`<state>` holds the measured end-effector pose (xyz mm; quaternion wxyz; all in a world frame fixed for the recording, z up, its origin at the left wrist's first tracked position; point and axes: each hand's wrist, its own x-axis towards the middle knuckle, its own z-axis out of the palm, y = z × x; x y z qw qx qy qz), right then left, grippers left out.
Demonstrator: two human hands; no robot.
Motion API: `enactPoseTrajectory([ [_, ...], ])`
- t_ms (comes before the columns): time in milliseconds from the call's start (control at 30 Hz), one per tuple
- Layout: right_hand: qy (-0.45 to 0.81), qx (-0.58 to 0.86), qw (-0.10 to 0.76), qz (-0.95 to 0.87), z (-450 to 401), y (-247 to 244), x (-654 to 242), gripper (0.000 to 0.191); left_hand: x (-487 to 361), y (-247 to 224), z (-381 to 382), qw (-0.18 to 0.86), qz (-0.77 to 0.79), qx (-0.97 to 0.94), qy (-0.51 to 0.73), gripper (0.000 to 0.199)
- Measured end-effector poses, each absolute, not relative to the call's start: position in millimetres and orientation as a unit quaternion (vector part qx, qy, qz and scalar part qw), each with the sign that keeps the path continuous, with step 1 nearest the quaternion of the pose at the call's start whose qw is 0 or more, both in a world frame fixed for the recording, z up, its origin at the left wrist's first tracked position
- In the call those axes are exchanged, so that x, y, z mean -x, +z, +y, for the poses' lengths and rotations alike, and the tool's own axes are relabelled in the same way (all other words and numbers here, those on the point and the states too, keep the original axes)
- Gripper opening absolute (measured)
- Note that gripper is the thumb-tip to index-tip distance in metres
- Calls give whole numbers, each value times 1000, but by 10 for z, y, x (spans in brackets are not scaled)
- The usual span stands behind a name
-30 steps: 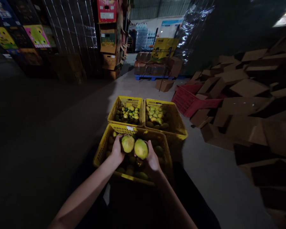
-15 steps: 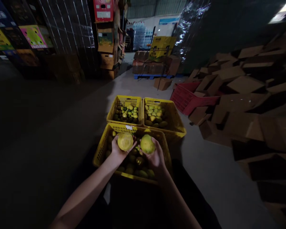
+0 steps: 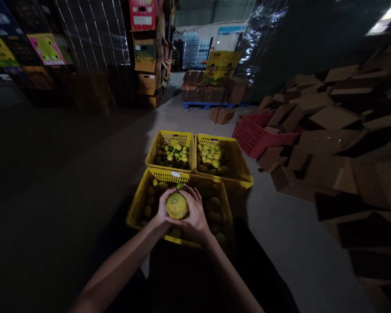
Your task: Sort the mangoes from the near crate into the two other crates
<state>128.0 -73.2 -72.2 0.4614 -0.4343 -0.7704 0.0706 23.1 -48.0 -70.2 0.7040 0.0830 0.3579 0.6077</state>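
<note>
Over the front yellow crate [image 3: 135, 204], a round yellow-green fruit [image 3: 177, 206] sits between my two hands. My left hand [image 3: 163, 208] curls round its left side, and my right hand [image 3: 193, 213] wraps its right side and underside. Several yellow and green fruits lie in the front crate below, partly hidden by my hands. Behind it stand a left yellow crate [image 3: 152, 150] with smaller yellow and green fruits and a right yellow crate [image 3: 243, 167] with fruits gathered toward its left side.
A red crate [image 3: 254, 134] stands to the right beside a large heap of cardboard boxes [image 3: 332, 139]. Farther back are a blue pallet [image 3: 208, 105] with packed cartons and a tall stack of boxes [image 3: 146, 56]. Grey floor [image 3: 111, 148] surrounds the crates.
My hands have come together around one fruit. Before, each held a separate fruit. My right hand's earlier fruit is no longer seen in it, and another bright fruit shows in the back right crate.
</note>
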Motion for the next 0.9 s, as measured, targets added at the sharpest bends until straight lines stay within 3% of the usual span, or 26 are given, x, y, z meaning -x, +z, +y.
enactPoseTrajectory([
  [167, -4, 399, 550, -734, -870, -668, -1227, 75, -283, -613, -461, 765, 308, -82, 559, 20],
  [300, 44, 469, 613, -634, -894, -589, -1275, 73, -218, -500, -381, 798, 207, -69, 562, 24],
  [567, 162, 518, 558, -628, -842, -516, -1357, 53, 7, -377, -359, 678, 295, -292, 606, 26],
  [767, 192, 494, 529, -662, -843, -541, -1402, 57, 100, -325, -368, 689, 305, -285, 593, 16],
  [900, 191, 473, 585, -631, -817, -614, -1385, 60, 69, -354, -307, 689, 318, -262, 596, 24],
])
